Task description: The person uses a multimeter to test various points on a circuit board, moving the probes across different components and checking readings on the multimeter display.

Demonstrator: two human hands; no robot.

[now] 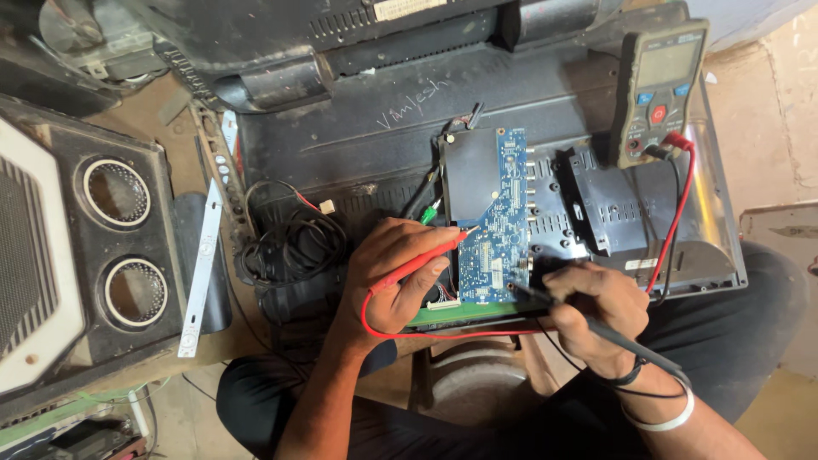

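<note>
Two probes on one blue printed circuit board [503,223], which lies on the black back panel of a flat television [358,145]. Left hand [394,274] pinches the slim red test probe [423,261]; right hand [596,308] grips the black test probe [588,324]. Best to keep both tips steady — no slipping across neighbouring pads. Contact points too small to make out; grey multimeter [660,85] display unreadable.

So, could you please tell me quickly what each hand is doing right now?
Left hand: closed on the red multimeter probe, tip on the blue circuit board.
Right hand: closed on the black multimeter probe.
</note>
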